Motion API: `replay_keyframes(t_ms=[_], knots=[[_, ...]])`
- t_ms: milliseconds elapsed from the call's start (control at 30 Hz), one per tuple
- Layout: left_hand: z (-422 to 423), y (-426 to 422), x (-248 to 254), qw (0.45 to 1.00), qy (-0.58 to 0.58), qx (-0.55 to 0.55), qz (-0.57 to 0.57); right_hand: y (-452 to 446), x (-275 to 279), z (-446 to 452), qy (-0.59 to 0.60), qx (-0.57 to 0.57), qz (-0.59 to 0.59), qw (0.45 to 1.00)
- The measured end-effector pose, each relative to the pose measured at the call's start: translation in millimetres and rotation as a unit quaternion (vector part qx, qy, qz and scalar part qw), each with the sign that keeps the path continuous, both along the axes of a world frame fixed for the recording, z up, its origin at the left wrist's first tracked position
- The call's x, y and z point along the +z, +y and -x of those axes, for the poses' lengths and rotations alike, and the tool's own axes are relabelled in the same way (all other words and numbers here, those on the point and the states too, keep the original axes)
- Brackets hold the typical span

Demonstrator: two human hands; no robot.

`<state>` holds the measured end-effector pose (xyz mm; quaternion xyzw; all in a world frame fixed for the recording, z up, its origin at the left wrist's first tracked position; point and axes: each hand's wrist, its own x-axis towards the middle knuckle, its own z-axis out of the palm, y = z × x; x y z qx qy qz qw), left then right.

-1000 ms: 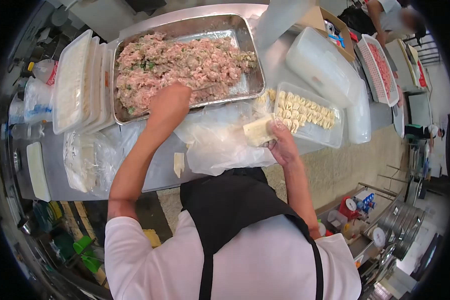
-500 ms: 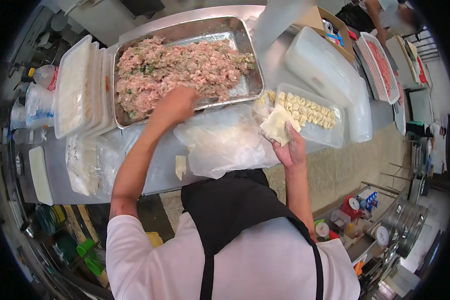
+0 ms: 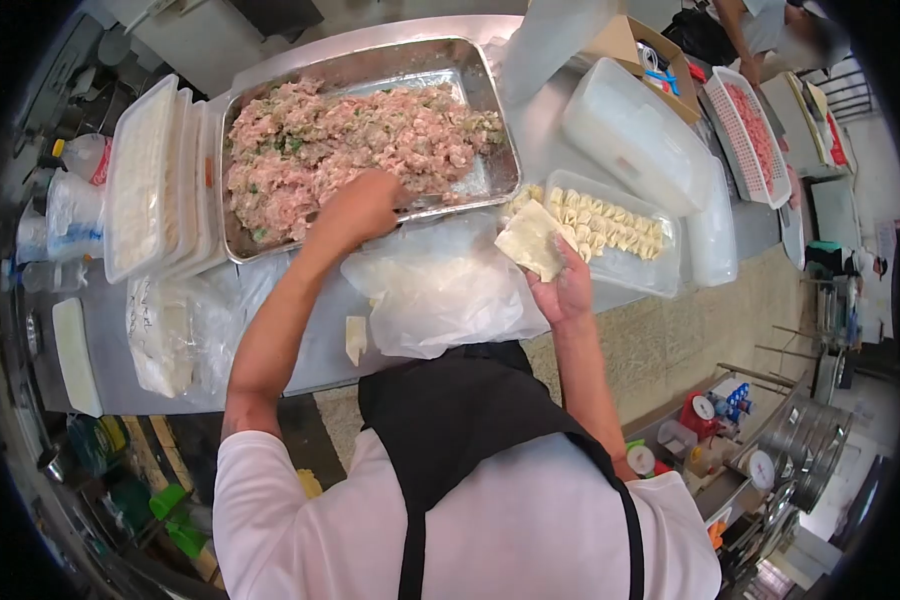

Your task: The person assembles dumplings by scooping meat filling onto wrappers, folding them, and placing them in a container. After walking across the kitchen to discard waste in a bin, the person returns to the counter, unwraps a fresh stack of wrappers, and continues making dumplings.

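My left hand is closed around a thin utensil at the near rim of a metal tray, which holds pink minced filling with green bits. Part of the utensil is hidden by my fingers. In my right hand rest pale square dough wrappers, held up from below with the thumb at their right edge; I cannot tell how many. Just beyond that hand, a clear container has rows of folded dumplings. Between my hands lies a crumpled plastic bag.
Stacked lidded tubs stand left of the tray. A wrapped packet, a dough scrap and a white slab lie nearer. To the right are plastic lids, a carton, a meat basket and another person.
The wrappers have tilted up and turned in my right hand, more of their face now showing. My left hand has shifted slightly right and down, with the utensil drawn from the filling to the rim.
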<state>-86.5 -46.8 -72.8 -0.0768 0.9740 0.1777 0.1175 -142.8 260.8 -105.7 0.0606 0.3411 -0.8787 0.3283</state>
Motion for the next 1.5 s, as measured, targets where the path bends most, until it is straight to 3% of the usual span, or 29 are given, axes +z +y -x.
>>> replay_keyframes(t_ms=[67, 133, 200, 267, 333, 367, 433, 533, 600, 667, 733, 800, 867, 933, 967, 1033, 1167, 1267, 1333, 1433, 1467, 1500], knots=[[4, -22, 7, 0.980, 0.068, -0.085, -0.164, -7, 4, -1, 0.005, -0.019, -0.016, 1.000], [-4, -21, 22, 0.970, 0.079, -0.083, -0.216, -11, -1, 3, -0.014, -0.030, 0.009, 0.999], [-13, -17, 23, 0.939, 0.103, -0.006, -0.329, -20, -5, 3, -0.033, -0.045, 0.024, 0.998], [-21, -1, 25, 0.933, 0.075, 0.014, -0.351, -32, -6, 3, -0.053, -0.058, 0.040, 0.996], [-28, 16, 3, 0.913, 0.183, -0.027, -0.364, -49, 4, 3, -0.109, -0.036, 0.105, 0.988], [-33, 30, -7, 0.913, 0.184, -0.030, -0.363, -55, 13, 3, -0.134, -0.047, 0.108, 0.984], [-44, 54, -20, 0.938, 0.238, -0.009, -0.252, -57, 0, 12, -0.135, -0.078, 0.098, 0.983], [-64, 50, -3, 0.954, 0.236, -0.001, -0.186, -54, -4, 17, -0.135, -0.151, 0.068, 0.977], [-70, 60, 10, 0.949, 0.224, 0.039, -0.217, -53, -1, 12, -0.139, -0.182, 0.043, 0.973], [-62, 72, 15, 0.920, 0.299, 0.001, -0.253, -60, 4, 10, -0.107, -0.143, 0.016, 0.984], [-58, 69, -5, 0.931, 0.268, 0.002, -0.247, -62, 5, 10, -0.085, -0.125, 0.013, 0.988], [-56, 49, -8, 0.962, 0.219, -0.033, -0.163, -59, 4, 14, -0.062, -0.112, 0.015, 0.992], [-59, 28, 18, 0.965, 0.237, -0.016, -0.114, -39, 0, 17, 0.002, -0.155, 0.015, 0.988], [-54, 11, 43, 0.981, 0.183, 0.060, -0.011, -29, 2, 20, -0.020, -0.164, 0.007, 0.986], [-48, 7, 40, 0.981, 0.182, 0.064, -0.010, -28, 4, 20, -0.043, -0.169, 0.011, 0.985], [-38, -1, 24, 0.986, 0.093, 0.083, 0.109, -30, 3, 22, -0.065, -0.168, 0.017, 0.983], [-36, 0, 0, 0.985, 0.156, -0.001, 0.073, -34, -5, 19, -0.055, -0.166, 0.036, 0.984], [-39, -12, 15, 0.993, 0.102, 0.057, 0.008, -30, -1, 10, -0.033, -0.151, -0.002, 0.988], [-39, -23, 24, 0.986, 0.155, 0.039, -0.052, -32, -1, 10, -0.016, -0.135, -0.022, 0.990], [-34, -17, -6, 0.992, 0.091, 0.076, 0.049, -35, -11, 7, -0.032, -0.145, 0.010, 0.989], [-34, -21, -7, 0.991, 0.094, 0.075, 0.050, -37, -15, 8, -0.036, -0.135, 0.016, 0.990], [-35, -23, -5, 0.991, 0.122, 0.039, -0.032, -37, -18, 9, -0.040, -0.129, 0.022, 0.991]])
